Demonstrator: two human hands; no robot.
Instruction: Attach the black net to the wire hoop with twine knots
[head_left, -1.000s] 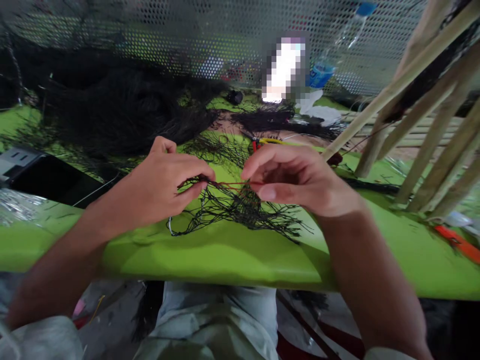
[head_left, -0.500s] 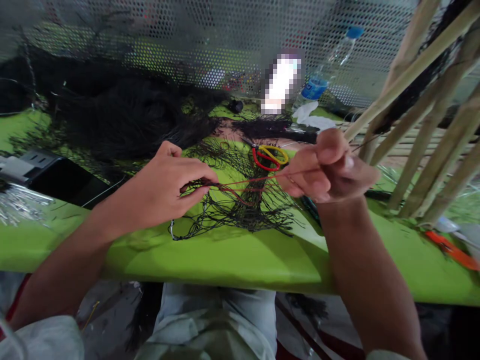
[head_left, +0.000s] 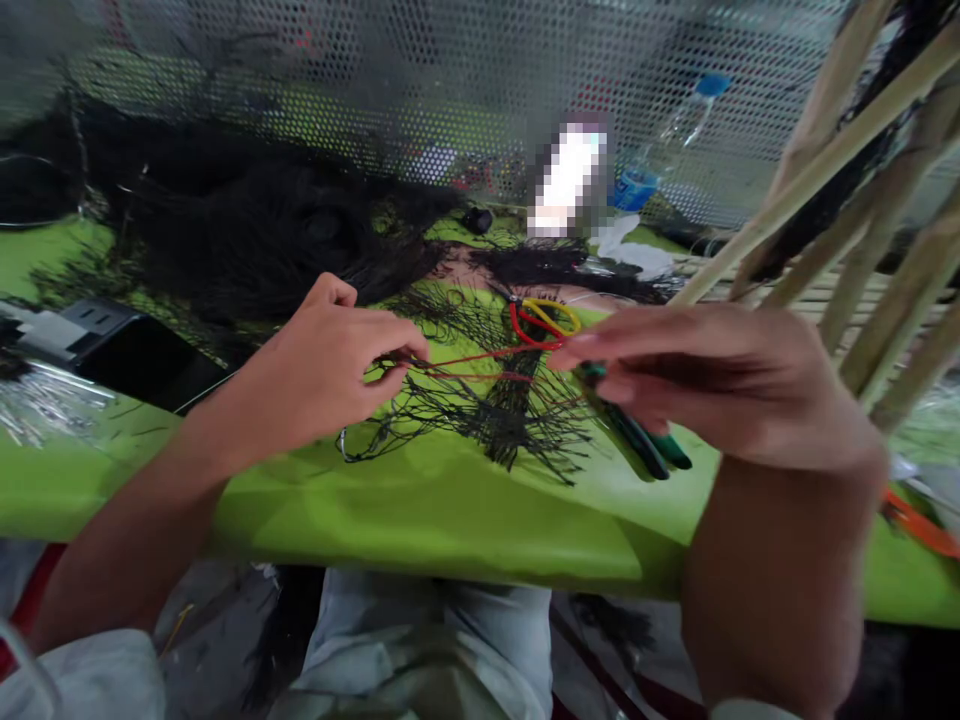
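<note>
Between my two hands runs a thin red thread (head_left: 480,356), doubled along part of its length. My left hand (head_left: 352,350) is closed in a pinch on dark net strands together with the thread's left end. Thumb and fingertips of my right hand (head_left: 720,375) are pinched on the red thread near the scissors. Black netting (head_left: 510,425) with frayed edges lies under the thread on the green surface. Scissors with one red and one yellow handle (head_left: 546,318) lie just behind. Green-handled pliers (head_left: 630,430) rest below my right hand, partly covered by it.
A large heap of black fibre (head_left: 277,220) lies at the back left, beside a black power adapter (head_left: 135,350). A plastic bottle (head_left: 667,150) and a pixelated bright object (head_left: 568,180) stand near the perforated panel (head_left: 465,90). Bamboo poles (head_left: 825,170) lean at right, by an orange tool (head_left: 922,525).
My right hand has turned over and come lower, from a raised curled grip to a pinch on the thread, uncovering more of the pliers. My left hand stays nearly in place.
</note>
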